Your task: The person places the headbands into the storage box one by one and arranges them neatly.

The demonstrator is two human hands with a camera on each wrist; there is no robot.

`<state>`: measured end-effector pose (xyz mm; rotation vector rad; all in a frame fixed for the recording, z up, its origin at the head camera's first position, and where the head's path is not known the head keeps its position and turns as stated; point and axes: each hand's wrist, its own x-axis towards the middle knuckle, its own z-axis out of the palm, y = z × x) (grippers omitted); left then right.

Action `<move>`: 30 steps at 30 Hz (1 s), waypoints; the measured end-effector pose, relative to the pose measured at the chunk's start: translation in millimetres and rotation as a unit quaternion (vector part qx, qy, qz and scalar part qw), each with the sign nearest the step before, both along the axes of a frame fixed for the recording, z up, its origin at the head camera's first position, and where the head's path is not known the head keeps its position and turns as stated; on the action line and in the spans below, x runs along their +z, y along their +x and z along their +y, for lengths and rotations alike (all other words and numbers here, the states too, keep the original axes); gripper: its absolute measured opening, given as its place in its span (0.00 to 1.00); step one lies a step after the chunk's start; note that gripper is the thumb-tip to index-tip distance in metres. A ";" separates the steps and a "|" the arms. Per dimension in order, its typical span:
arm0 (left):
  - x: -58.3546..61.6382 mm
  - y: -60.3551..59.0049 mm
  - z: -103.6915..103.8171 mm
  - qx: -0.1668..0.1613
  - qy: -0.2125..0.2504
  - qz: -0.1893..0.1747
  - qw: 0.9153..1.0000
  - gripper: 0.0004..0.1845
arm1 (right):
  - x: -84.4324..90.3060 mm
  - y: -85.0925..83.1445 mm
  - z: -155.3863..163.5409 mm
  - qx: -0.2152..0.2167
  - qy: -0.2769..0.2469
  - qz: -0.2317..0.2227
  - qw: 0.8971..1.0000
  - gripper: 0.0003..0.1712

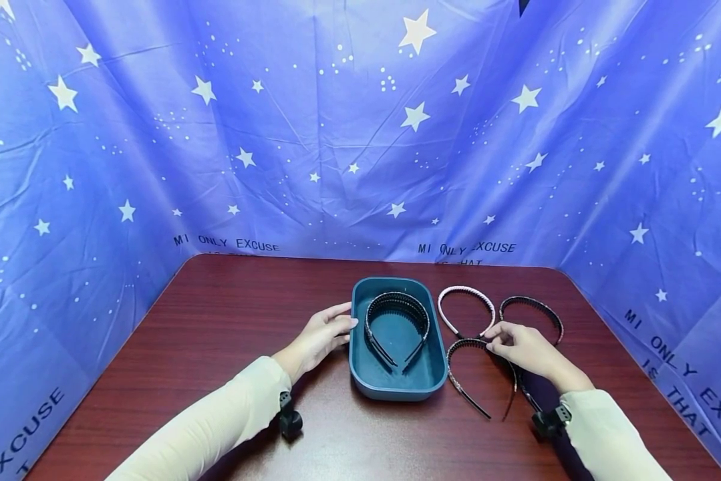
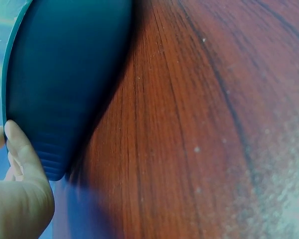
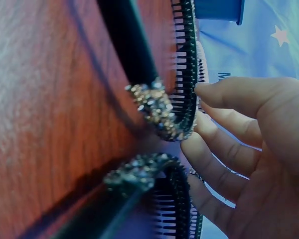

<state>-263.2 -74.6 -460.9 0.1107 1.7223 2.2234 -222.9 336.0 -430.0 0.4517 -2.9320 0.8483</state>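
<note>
A: Left hand (image 1: 319, 337) status?
B: Fingers extended, touching the left wall of the teal tray (image 1: 360, 374); nothing grasped.
A: Right hand (image 1: 525, 347)?
B: Fingertips curled, pinching the arch of the near headband (image 1: 465, 344), which lies on the table (image 1: 216, 321) just right of the tray.

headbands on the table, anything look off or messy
Nothing stands out. Three headbands lie beside the tray, ends overlapping a little; more sit in it. The right hand touches one, the left hand steadies the tray.
</note>
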 end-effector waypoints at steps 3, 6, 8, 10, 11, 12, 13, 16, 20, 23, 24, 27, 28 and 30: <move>0.0 0.0 -0.1 -0.002 -0.001 0.002 1.000 0.31 | -2.8 -0.4 1.4 0.001 0.001 -0.003 1.000 0.06; -0.6 -0.3 -0.2 -0.003 -0.003 0.002 1.000 0.31 | -5.3 -0.9 2.7 0.001 0.001 -0.004 1.000 0.07; -1.1 -0.4 -0.2 -0.004 -0.005 0.002 1.000 0.31 | -6.4 -1.0 3.2 0.000 0.001 -0.004 1.000 0.07; -1.3 -0.6 -0.1 -0.003 -0.005 0.002 1.000 0.31 | -6.9 -0.8 3.2 -0.002 0.002 -0.004 1.000 0.07; -1.4 -0.6 -0.1 -0.003 -0.005 0.003 1.000 0.31 | -7.1 -0.8 3.3 -0.002 0.002 -0.005 1.000 0.07; -1.2 -0.4 -0.1 -0.003 -0.005 0.003 1.000 0.31 | -7.1 -0.9 3.2 -0.002 0.002 -0.006 1.000 0.07; -1.1 -0.4 -0.1 -0.004 -0.005 0.004 1.000 0.31 | -7.0 -1.0 3.1 -0.002 0.002 -0.007 1.000 0.07; -0.7 -0.2 -0.1 -0.005 -0.004 0.005 1.000 0.31 | -7.4 -1.8 3.4 -0.001 0.003 -0.010 1.000 0.07; -0.3 0.1 -0.2 -0.007 -0.003 0.005 1.000 0.31 | -7.2 -2.2 3.7 0.001 0.011 -0.017 1.000 0.05; 0.3 0.5 -0.2 -0.007 -0.003 0.005 1.000 0.31 | -5.4 -1.4 3.4 0.005 0.018 -0.021 1.000 0.04; 0.4 0.7 -0.3 -0.007 -0.004 0.006 1.000 0.31 | -4.4 -1.0 3.2 0.007 0.017 -0.021 1.000 0.04; 0.6 1.1 -0.4 -0.007 -0.004 0.005 1.000 0.31 | -1.1 -0.2 3.0 0.014 0.012 -0.023 1.000 0.03; 0.5 1.1 -0.5 -0.007 -0.004 0.005 1.000 0.31 | -0.1 -0.1 3.2 0.015 0.011 -0.022 1.000 0.03; 0.5 1.0 -0.5 -0.009 -0.004 0.007 1.000 0.31 | 1.7 0.1 4.0 0.015 0.011 -0.021 1.000 0.03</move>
